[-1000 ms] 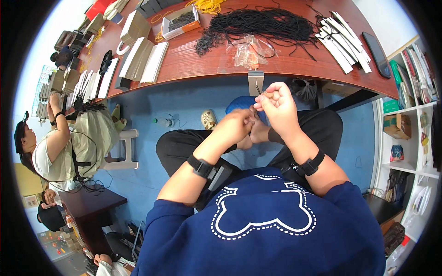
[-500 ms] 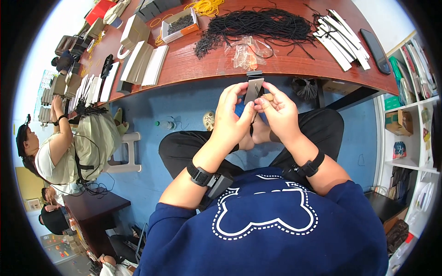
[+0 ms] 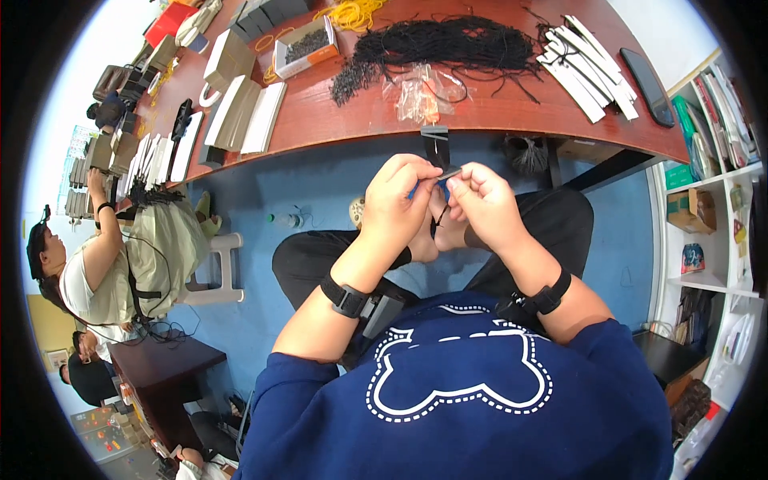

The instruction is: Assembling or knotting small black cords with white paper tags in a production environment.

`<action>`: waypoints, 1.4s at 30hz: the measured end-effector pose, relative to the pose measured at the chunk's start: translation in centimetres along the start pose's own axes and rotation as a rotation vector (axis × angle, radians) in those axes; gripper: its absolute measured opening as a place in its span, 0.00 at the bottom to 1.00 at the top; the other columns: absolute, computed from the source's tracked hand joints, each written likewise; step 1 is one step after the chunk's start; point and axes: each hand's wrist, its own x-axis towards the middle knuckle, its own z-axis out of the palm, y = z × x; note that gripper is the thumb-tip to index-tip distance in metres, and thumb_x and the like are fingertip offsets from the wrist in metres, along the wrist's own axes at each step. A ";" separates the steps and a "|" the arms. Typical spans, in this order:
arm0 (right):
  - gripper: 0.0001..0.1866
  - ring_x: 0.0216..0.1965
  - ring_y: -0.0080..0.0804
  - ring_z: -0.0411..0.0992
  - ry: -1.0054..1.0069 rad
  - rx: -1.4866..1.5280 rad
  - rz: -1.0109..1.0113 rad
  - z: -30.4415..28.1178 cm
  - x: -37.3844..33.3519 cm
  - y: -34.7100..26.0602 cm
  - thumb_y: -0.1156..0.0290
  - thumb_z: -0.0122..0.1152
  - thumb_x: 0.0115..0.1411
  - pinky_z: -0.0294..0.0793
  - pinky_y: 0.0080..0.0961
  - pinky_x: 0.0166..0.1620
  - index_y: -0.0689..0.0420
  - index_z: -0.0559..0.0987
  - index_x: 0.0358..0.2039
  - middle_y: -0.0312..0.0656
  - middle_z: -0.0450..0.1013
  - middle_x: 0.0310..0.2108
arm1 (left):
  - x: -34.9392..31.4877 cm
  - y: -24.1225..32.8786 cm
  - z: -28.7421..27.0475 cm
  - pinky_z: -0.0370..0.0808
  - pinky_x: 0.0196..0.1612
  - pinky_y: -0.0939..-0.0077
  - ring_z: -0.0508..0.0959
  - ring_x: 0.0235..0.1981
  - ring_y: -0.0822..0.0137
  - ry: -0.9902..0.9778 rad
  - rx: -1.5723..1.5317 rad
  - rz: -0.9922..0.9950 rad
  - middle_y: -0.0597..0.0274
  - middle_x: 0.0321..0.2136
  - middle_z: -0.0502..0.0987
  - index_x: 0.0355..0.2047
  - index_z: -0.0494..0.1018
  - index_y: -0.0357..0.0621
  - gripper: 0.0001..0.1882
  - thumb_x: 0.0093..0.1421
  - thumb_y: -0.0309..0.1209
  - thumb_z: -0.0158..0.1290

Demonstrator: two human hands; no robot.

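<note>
My left hand (image 3: 402, 190) and my right hand (image 3: 482, 200) meet in front of the table edge, both pinching a small grey card-like piece (image 3: 450, 172). The piece is turned nearly edge-on, so its face is hidden. A dark cord (image 3: 442, 218) dangles below the fingers. Just beyond my hands, a dark grey block-like fitting (image 3: 434, 136) sits at the table's edge. Behind it lies a clear plastic bag (image 3: 422, 98) with something orange by it.
On the red-brown table (image 3: 312, 112) lie a heap of black cords (image 3: 448, 44), a box of small dark parts (image 3: 307, 50), white strips (image 3: 576, 76) and a phone (image 3: 646, 86). A person (image 3: 92, 240) works at the left. Shelves (image 3: 716, 224) stand at the right.
The grey piece has tipped from showing its broad face to nearly edge-on, and moved slightly nearer to me. My left fingers have shifted onto its edge.
</note>
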 end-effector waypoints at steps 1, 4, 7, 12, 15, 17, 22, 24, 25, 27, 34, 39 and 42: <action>0.05 0.21 0.15 0.66 -0.015 0.017 -0.027 0.0 -0.1 0.1 0.73 0.53 0.58 0.67 0.12 0.26 0.61 0.70 0.32 0.33 0.69 0.22 | -0.3 0.1 0.0 0.71 0.35 0.74 0.75 0.31 0.61 -0.010 -0.012 -0.003 0.58 0.27 0.73 0.25 0.73 0.41 0.09 0.43 0.16 0.56; 0.05 0.20 0.14 0.65 -0.035 0.052 -0.078 0.1 0.0 0.3 0.72 0.53 0.58 0.65 0.11 0.25 0.61 0.71 0.31 0.32 0.68 0.22 | -0.4 -0.2 0.2 0.72 0.35 0.74 0.75 0.31 0.62 -0.009 -0.031 -0.013 0.58 0.27 0.74 0.26 0.73 0.40 0.09 0.43 0.16 0.56; 0.06 0.19 0.13 0.64 -0.040 0.095 -0.069 0.1 0.0 0.2 0.70 0.54 0.58 0.63 0.11 0.23 0.60 0.71 0.30 0.31 0.68 0.21 | -0.5 -0.1 -0.1 0.72 0.35 0.74 0.75 0.31 0.61 -0.028 -0.046 0.020 0.57 0.27 0.74 0.26 0.73 0.40 0.09 0.42 0.16 0.56; 0.08 0.17 0.12 0.62 -0.062 0.117 0.000 -0.3 0.3 -0.8 0.68 0.54 0.58 0.60 0.11 0.20 0.59 0.72 0.27 0.30 0.67 0.18 | -0.4 0.6 -0.6 0.72 0.36 0.76 0.74 0.33 0.71 -0.141 -0.397 -0.342 0.63 0.29 0.75 0.30 0.72 0.36 0.05 0.51 0.22 0.53; 0.09 0.17 0.12 0.61 -0.035 -0.030 0.022 -0.6 0.6 -1.2 0.68 0.56 0.57 0.59 0.13 0.19 0.59 0.72 0.24 0.29 0.66 0.17 | 0.4 -0.4 0.7 0.72 0.36 0.80 0.74 0.31 0.75 -0.150 -0.646 -0.659 0.66 0.29 0.75 0.32 0.72 0.36 0.07 0.56 0.27 0.52; 0.09 0.18 0.13 0.61 -0.031 -0.174 -0.060 -0.4 0.8 -1.6 0.68 0.57 0.56 0.58 0.14 0.19 0.59 0.73 0.22 0.29 0.66 0.17 | 0.9 -1.3 0.6 0.73 0.34 0.81 0.74 0.29 0.75 -0.211 -0.651 -0.733 0.64 0.27 0.76 0.33 0.73 0.37 0.07 0.56 0.28 0.52; 0.12 0.17 0.12 0.54 0.039 -0.557 -0.128 0.0 1.6 -3.0 0.72 0.57 0.54 0.53 0.14 0.19 0.59 0.68 0.17 0.26 0.59 0.14 | 1.5 -0.9 -0.5 0.71 0.30 0.82 0.73 0.26 0.75 -0.264 -0.886 -0.813 0.66 0.25 0.74 0.29 0.71 0.43 0.06 0.56 0.32 0.51; 0.12 0.14 0.10 0.54 -0.047 -0.517 -0.075 -0.6 1.3 -3.7 0.73 0.56 0.56 0.52 0.12 0.17 0.57 0.67 0.18 0.26 0.60 0.13 | 1.4 0.1 -0.6 0.68 0.27 0.86 0.73 0.25 0.78 -0.264 -0.985 -0.809 0.70 0.24 0.73 0.29 0.70 0.46 0.04 0.56 0.31 0.51; 0.12 0.12 0.10 0.54 -0.083 -0.524 -0.086 -0.8 1.3 -3.7 0.71 0.55 0.56 0.51 0.11 0.15 0.56 0.67 0.18 0.26 0.59 0.12 | 1.3 0.6 -0.5 0.67 0.26 0.87 0.72 0.25 0.80 -0.264 -1.005 -0.750 0.72 0.24 0.73 0.29 0.69 0.46 0.04 0.56 0.31 0.50; 0.10 0.10 0.11 0.56 -0.153 -0.461 -0.029 -1.3 1.0 -3.8 0.70 0.53 0.58 0.51 0.09 0.13 0.55 0.67 0.21 0.27 0.61 0.12 | 0.7 1.4 -0.5 0.66 0.24 0.88 0.70 0.23 0.81 -0.219 -1.072 -0.729 0.72 0.23 0.72 0.28 0.69 0.46 0.04 0.57 0.31 0.49; 0.05 0.10 0.14 0.60 -0.314 -0.199 0.145 -1.2 0.0 -1.7 0.73 0.52 0.58 0.57 0.09 0.13 0.58 0.68 0.27 0.33 0.66 0.15 | -1.9 2.5 -2.1 0.66 0.23 0.88 0.69 0.20 0.80 -0.289 -1.200 -0.759 0.69 0.22 0.71 0.30 0.69 0.43 0.07 0.59 0.32 0.46; 0.12 0.12 0.13 0.61 -0.268 -0.244 0.151 0.4 -0.2 0.0 0.74 0.59 0.54 0.57 0.09 0.12 0.58 0.64 0.33 0.32 0.65 0.15 | -3.5 2.7 -3.6 0.69 0.23 0.72 0.74 0.18 0.64 -0.391 -0.388 -0.334 0.59 0.18 0.73 0.37 0.74 0.49 0.10 0.57 0.32 0.47; 0.13 0.12 0.13 0.61 -0.278 -0.277 0.195 1.0 0.0 0.7 0.73 0.60 0.53 0.56 0.09 0.11 0.58 0.64 0.33 0.32 0.65 0.15 | -4.2 2.0 -4.6 0.70 0.22 0.62 0.73 0.19 0.50 -0.405 0.013 -0.159 0.52 0.17 0.72 0.35 0.75 0.56 0.09 0.53 0.35 0.49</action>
